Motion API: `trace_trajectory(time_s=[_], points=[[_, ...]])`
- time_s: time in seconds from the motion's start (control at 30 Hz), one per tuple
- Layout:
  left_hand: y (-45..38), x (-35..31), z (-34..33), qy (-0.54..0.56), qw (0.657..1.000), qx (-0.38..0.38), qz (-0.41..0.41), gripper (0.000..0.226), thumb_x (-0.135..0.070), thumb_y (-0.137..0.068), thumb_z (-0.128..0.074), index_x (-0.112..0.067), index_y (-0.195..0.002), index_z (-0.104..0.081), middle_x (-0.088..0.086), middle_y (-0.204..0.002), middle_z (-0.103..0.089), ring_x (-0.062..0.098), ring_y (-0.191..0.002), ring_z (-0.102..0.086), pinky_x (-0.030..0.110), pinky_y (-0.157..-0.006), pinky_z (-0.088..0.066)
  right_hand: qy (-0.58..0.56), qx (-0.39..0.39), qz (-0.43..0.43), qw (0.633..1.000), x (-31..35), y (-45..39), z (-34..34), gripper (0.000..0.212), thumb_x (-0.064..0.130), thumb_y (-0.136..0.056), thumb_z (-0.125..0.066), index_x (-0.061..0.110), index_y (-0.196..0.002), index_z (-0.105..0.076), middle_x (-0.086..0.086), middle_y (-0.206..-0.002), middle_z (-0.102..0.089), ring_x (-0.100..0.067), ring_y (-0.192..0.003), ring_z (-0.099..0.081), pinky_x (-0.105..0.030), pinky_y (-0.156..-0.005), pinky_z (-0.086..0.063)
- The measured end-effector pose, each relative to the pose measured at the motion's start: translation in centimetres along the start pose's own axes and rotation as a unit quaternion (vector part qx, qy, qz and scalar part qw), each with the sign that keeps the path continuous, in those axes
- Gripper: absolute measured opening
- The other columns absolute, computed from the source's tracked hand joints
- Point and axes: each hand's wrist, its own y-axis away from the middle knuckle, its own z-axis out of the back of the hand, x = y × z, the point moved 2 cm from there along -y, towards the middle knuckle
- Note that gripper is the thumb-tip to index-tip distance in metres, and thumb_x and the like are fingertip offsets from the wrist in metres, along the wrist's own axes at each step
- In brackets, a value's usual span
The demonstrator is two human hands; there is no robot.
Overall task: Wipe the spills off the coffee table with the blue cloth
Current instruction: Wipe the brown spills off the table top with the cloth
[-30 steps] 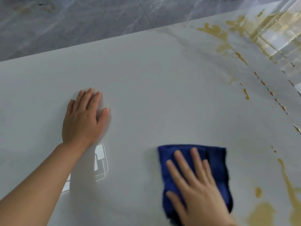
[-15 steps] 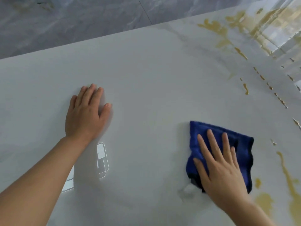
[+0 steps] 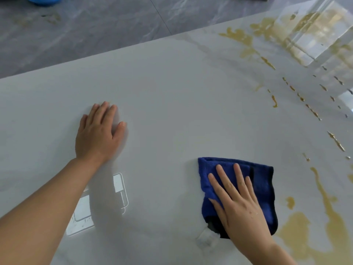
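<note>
Pressing flat under the spread right hand (image 3: 240, 205), the blue cloth (image 3: 261, 180) was kept just left of the yellow spills (image 3: 328, 213); the left hand (image 3: 97, 136), also spread, was planted well off on the coffee table (image 3: 181, 104), so yeah, farther.

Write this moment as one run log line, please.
right hand flat on blue cloth | left hand flat on coffee table | spills remain right

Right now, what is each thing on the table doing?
blue cloth: bunched, flat under the right hand.
right hand: fingers spread, pressing the cloth.
left hand: flat on the coffee table.
spills: brownish, still unwiped, right of the cloth.
</note>
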Motion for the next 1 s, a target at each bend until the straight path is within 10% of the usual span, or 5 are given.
trace_trajectory(time_s=[0.27, 0.47, 0.67, 0.87, 1.0], points=[[6.5, -2.9, 1.9, 0.120, 0.993, -0.014, -0.006, 0.049, -0.032, -0.095, -0.044, -0.012, -0.139, -0.040, 0.003, -0.151, -0.032, 0.016, -0.144, -0.018, 0.032, -0.115, -0.018, -0.160, -0.064, -0.013, 0.985, -0.5, -0.5, 1.5, 0.051, 0.036, -0.098, -0.026, 0.006, -0.106, -0.066, 0.001, -0.128, -0.056, -0.037, -0.126, -0.040, -0.052, -0.101, -0.033], [18.8, -4.9, 2.4, 0.158, 0.987, 0.000, -0.040, 0.067, -0.055, -0.093, -0.022, -0.009, -0.134, -0.046, 0.000, -0.142, -0.040, 0.011, -0.140, -0.021, 0.030, -0.111, -0.024, -0.414, 0.022, -0.153, 0.897, -2.5, -0.1, 2.7, 0.038, 0.020, -0.094, -0.045, 0.044, -0.123, -0.041, 0.011, -0.138, -0.042, -0.011, -0.129, -0.038, -0.017, -0.099, -0.028], [27.2, -6.4, 0.8, 0.102, 0.990, 0.056, -0.075, 0.052, -0.047, -0.095, -0.027, -0.010, -0.125, -0.048, 0.009, -0.129, -0.056, 0.003, -0.143, -0.013, 0.027, -0.107, -0.023, -0.515, -0.005, -0.159, 0.843, -4.7, 1.1, 5.8, 0.041, 0.018, -0.095, -0.041, 0.038, -0.065, -0.059, 0.011, -0.043, -0.050, -0.004, -0.037, -0.041, -0.011, -0.036, -0.030], [29.9, -7.9, -0.2, 0.072, 0.996, 0.048, -0.015, 0.059, -0.048, -0.095, -0.023, -0.008, -0.121, -0.057, 0.016, -0.128, -0.056, 0.001, -0.143, -0.008, 0.026, -0.113, -0.014, -0.524, -0.067, -0.125, 0.840, -7.3, 5.5, 9.6, 0.030, 0.031, -0.088, -0.055, 0.049, -0.064, -0.062, 0.022, -0.044, -0.054, 0.007, -0.041, -0.047, -0.002, -0.041, -0.032], [30.3, -8.2, -0.4, 0.062, 0.997, 0.037, 0.006, 0.064, -0.049, -0.094, -0.021, -0.005, -0.122, -0.057, 0.013, -0.134, -0.049, 0.001, -0.143, -0.007, 0.027, -0.114, -0.013, -0.445, -0.022, 0.064, 0.893, -5.7, 7.9, 9.6, 0.032, 0.052, -0.093, -0.033, 0.048, -0.118, -0.053, 0.035, -0.116, -0.057, 0.012, -0.111, -0.052, -0.004, -0.092, -0.035]])
